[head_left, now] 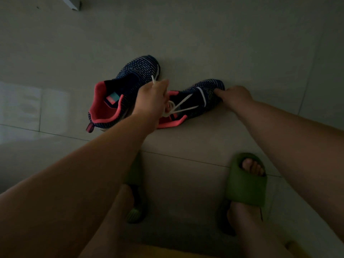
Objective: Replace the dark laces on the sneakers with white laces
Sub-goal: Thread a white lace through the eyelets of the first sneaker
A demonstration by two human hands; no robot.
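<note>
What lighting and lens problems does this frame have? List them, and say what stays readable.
Head view: dim, with a greenish cast; wide-angle bending stretches both forearms at the bottom corners; a pale reflection sits on the floor tiles at left. Still readable: the white lace against the right sneaker, pinched by the left hand; the right hand holds its toe.

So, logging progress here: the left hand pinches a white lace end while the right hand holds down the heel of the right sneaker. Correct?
Not quite. The head view shows the right hand holding down the toe of the right sneaker, not the heel. The left hand does pinch a white lace end.
</note>
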